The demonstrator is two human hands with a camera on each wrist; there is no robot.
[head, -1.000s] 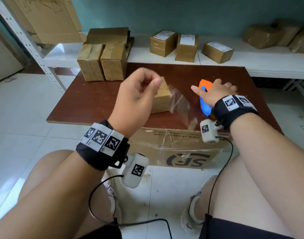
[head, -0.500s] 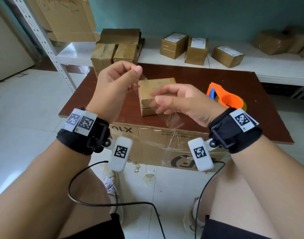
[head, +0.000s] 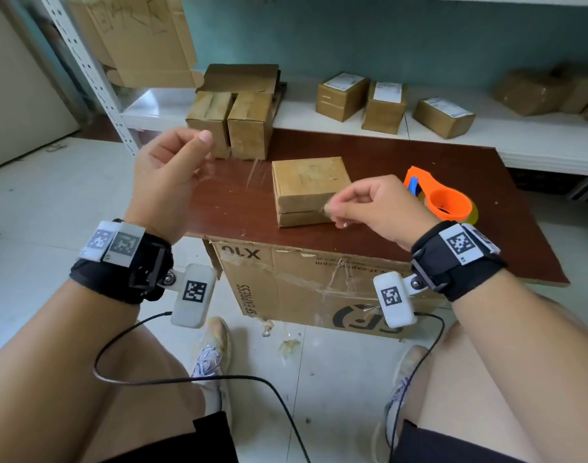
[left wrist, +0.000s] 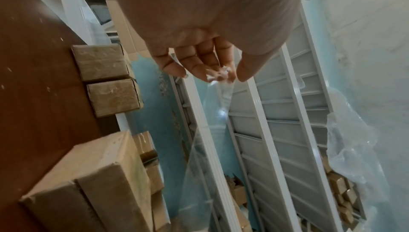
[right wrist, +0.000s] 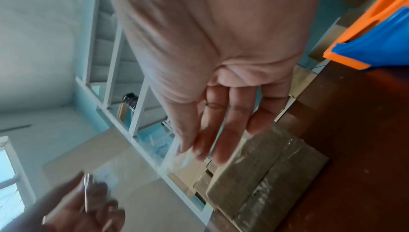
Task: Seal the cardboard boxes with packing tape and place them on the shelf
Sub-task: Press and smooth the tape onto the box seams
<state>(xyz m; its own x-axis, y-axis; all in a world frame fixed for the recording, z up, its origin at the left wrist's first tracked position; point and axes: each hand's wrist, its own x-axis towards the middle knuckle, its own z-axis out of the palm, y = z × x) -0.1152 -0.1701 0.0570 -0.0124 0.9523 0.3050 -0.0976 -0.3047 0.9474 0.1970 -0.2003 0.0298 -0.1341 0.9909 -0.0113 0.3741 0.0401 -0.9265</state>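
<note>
A small cardboard box (head: 309,182) lies flat on the brown table (head: 226,202). A strip of clear packing tape (head: 256,172) stretches over its left side between my two hands. My left hand (head: 199,152) pinches one end, raised to the left of the box. My right hand (head: 329,208) pinches the other end at the box's near front edge. The left wrist view shows the tape (left wrist: 205,139) hanging from my left hand (left wrist: 221,76). In the right wrist view my right hand (right wrist: 199,150) hovers over the box (right wrist: 265,174). The orange tape dispenser (head: 446,198) rests on the table, right of the box.
Two upright boxes (head: 229,121) stand at the table's back left. The white shelf (head: 299,115) behind holds several labelled boxes (head: 382,98) and more at the far right. A large printed carton (head: 319,289) sits under the table. A metal rack post (head: 85,71) rises at left.
My right hand left the dispenser on the table and took the tape's free end. Both hands then drew apart, the right one dropping to the box's front edge.
</note>
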